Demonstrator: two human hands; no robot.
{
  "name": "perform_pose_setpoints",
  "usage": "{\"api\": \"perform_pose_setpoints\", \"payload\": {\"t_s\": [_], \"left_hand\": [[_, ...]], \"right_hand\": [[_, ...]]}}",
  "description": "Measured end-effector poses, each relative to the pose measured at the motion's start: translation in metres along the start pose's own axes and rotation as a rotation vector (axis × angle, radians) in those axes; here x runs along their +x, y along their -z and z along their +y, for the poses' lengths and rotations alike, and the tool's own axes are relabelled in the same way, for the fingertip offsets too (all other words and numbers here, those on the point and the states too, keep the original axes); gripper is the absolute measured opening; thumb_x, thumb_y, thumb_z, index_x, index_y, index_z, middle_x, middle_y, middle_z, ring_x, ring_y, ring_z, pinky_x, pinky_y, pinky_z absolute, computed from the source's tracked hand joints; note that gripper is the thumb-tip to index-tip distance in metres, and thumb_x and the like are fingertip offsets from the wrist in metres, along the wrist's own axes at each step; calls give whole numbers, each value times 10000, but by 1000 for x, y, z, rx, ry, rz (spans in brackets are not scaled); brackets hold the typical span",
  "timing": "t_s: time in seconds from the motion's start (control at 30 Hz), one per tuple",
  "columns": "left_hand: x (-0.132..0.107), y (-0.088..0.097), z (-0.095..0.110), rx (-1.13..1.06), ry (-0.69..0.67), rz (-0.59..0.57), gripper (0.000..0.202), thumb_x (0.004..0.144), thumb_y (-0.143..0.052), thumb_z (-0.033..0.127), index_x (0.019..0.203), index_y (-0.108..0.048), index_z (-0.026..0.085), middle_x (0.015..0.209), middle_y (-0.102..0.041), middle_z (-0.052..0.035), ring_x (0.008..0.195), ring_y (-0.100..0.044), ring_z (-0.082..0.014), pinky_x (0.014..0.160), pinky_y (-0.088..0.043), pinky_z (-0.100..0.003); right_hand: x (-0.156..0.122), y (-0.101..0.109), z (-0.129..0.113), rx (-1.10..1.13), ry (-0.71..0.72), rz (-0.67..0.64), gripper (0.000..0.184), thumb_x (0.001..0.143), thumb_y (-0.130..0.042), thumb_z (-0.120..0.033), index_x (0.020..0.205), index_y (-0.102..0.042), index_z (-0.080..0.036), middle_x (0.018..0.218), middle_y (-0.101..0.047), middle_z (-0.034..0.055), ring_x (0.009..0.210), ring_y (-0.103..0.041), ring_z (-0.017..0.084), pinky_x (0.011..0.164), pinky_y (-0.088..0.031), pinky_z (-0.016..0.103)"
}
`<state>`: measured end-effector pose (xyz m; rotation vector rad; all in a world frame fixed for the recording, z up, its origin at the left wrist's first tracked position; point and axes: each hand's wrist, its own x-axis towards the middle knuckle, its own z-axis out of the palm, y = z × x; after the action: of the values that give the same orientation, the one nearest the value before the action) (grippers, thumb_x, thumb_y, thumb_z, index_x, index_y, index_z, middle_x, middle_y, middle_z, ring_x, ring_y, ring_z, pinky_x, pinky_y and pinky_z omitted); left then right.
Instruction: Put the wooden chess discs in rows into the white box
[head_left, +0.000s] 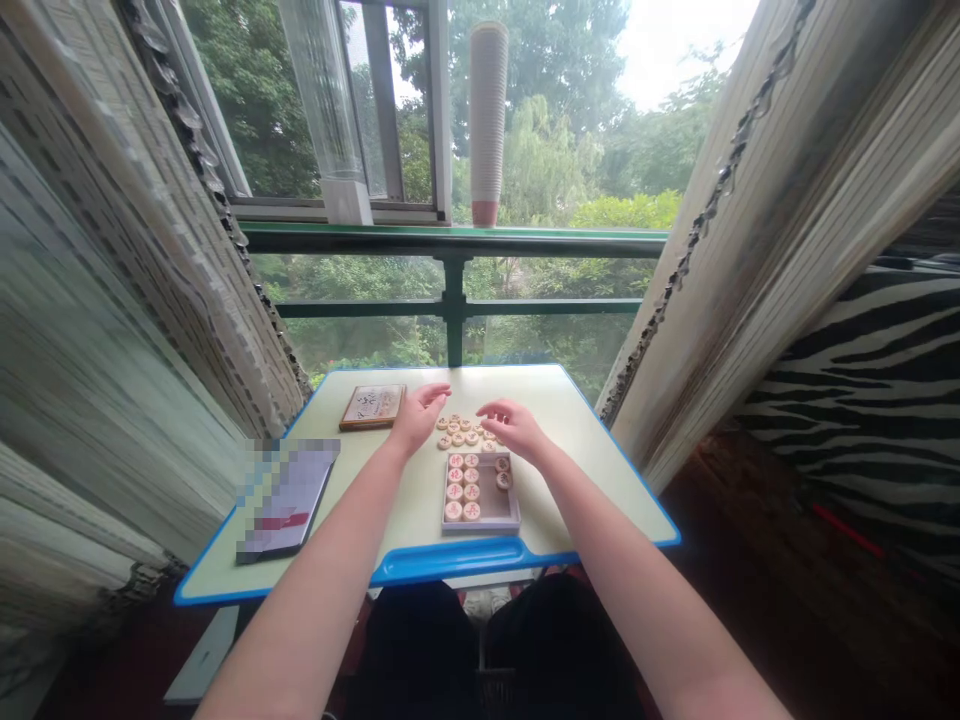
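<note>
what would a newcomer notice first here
The eye goes first to the left hand and right hand, held open at the middle of a pale table on either side of a loose cluster of round xiangqi pieces. Just nearer the person sits a shallow tray holding more red-marked pieces. Beyond the table, a tall stack of paper cups stands out against the greenery, upright on the green window rail.

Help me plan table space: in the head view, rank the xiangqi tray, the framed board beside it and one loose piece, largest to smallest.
1. Xiangqi tray
2. Framed board: it sits farther from the camera, so its true size against the tray is unsure.
3. Loose xiangqi piece, clearly the smallest.
</note>
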<state>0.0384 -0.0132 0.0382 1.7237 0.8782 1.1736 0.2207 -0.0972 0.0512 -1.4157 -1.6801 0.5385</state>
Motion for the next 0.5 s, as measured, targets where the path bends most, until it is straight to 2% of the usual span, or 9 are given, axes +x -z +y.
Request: {"api": "perform_pose_setpoints", "payload": {"t_s": [0.1, 0.23, 0.37, 0.5], "left_hand": [[4, 0, -14, 71, -6, 36, 293, 771, -528, 267, 1016, -630, 143, 1021, -669, -106, 950, -615, -203, 834, -488, -357], [7, -3, -33, 285, -35, 100, 229, 762, -517, 219, 929, -666, 170, 1003, -671, -87, 951, -607, -208, 800, -497, -344], [8, -8, -47, 427, -87, 41, 229, 758, -510, 189, 914, -678, 191, 1007, -666, -66, 990, -585, -201, 866, -468, -337], [9, -10, -58, 514, -6, -13, 242, 755, -520, 201, 926, -687, 162, 970, -678, -79, 944, -592, -209, 882, -454, -351]], "right_hand": [[16, -3, 4, -56, 12, -25, 177, 717, -550, -182, 842, -675, -181, 756, -570, 11, 657, -498, 108, 661, -433, 253], [33, -10, 14, -143, 31, -73, 182, 722, -542, -165, 839, -682, -176, 775, -582, 24, 702, -521, 123, 702, -434, 264], [48, -17, 21, -261, 52, -143, 190, 731, -546, -169, 860, -686, -173, 842, -624, 50, 789, -542, 154, 765, -424, 290], [59, -25, 26, -381, 75, -206, 194, 751, -551, -217, 886, -689, -192, 924, -658, 57, 904, -535, 194, 839, -397, 318]]}}
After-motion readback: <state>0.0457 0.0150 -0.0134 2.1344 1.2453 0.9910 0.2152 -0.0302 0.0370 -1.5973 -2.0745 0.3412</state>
